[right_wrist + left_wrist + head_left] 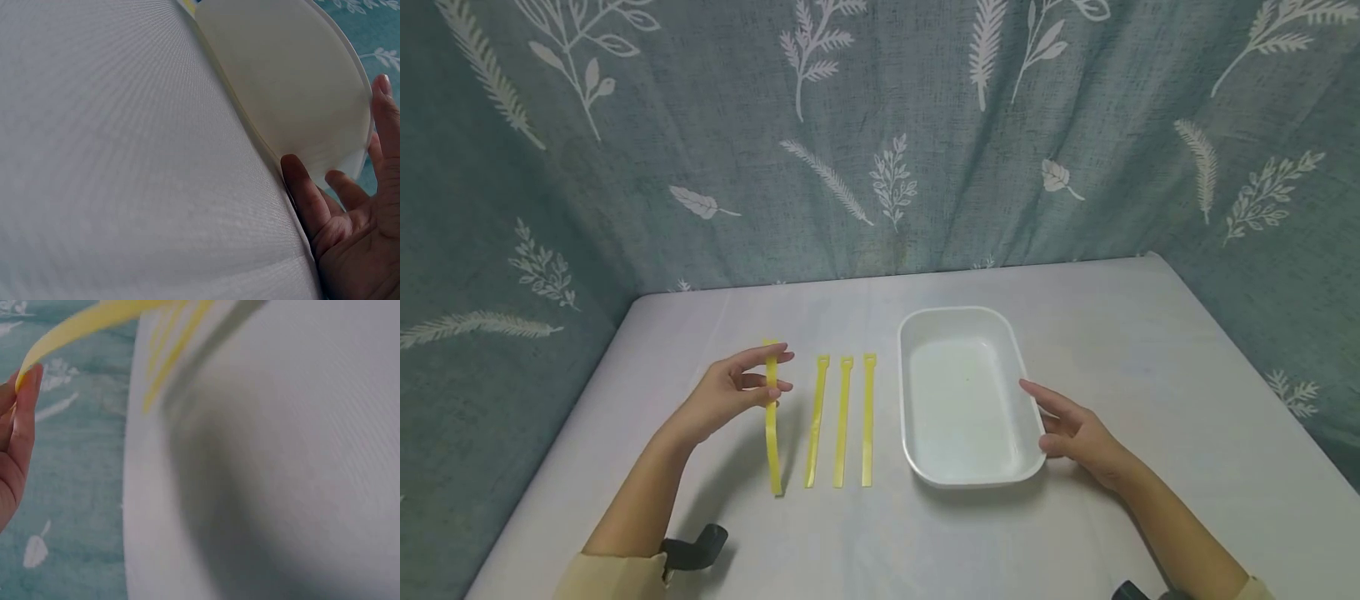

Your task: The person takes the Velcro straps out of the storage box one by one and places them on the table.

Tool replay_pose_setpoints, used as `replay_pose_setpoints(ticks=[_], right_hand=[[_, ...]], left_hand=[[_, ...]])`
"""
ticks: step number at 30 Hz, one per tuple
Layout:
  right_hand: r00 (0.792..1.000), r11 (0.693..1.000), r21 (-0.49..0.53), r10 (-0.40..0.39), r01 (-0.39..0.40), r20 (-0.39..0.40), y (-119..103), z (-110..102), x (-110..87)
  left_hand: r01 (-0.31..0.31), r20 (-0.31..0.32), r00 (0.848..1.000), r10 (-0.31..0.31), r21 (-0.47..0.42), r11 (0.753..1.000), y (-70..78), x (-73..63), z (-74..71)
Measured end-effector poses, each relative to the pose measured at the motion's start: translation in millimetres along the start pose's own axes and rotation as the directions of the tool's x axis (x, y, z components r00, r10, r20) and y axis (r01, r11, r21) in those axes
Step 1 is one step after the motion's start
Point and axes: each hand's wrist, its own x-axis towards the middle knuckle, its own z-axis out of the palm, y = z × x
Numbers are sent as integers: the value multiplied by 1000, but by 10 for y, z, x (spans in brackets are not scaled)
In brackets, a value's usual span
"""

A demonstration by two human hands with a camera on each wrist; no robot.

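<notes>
In the head view my left hand [722, 396] pinches a yellow strap with a slotted head, which looks like a hook-and-loop cable tie [772, 450]. It hangs lengthwise, left of three similar straps [842, 421] lying side by side on the table. The left wrist view shows the held strap [81, 325] curving away from the fingertips [28, 387]. On the right, my right hand [1082, 437] touches the side of a white rectangular tray [973, 482], its fingers extended along the rim. The right wrist view has those fingers [306, 187] against the tray's outer wall [287, 81].
A white cloth covers the table [880, 542]. Behind it and along both sides hangs a blue-green curtain [880, 167] with white leaf prints. The tray stands right of the straps. Dark wrist-mounted devices [696, 548] sit on the forearms.
</notes>
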Motion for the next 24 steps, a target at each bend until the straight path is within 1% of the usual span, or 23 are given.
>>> replay_pose_setpoints(ticks=[4,9,11,14,20,24], right_hand=[[1000,1000,4,1,-1,-2,-6,5,-1],[1000,1000,5,-2,2,1,-12,8,-2],[1000,1000,8,-6,6,2,-13,6,-2],[1000,1000,17,-26,26,13,-10,-2,-1],[999,999,30,-32,31,23,8,-12,2],[999,999,40,-33,32,26,13,-16,-2]], left_hand=[[9,19,1000,-9,27,1000,-128,66,-14],[34,42,998,-37,69,997,-264,205,-11],[49,37,998,-52,88,995,-306,259,-7],[70,12,997,-72,118,991,-366,322,-2],[132,-74,990,-120,184,974,-471,385,19],[114,-102,990,-96,195,974,-510,405,48]])
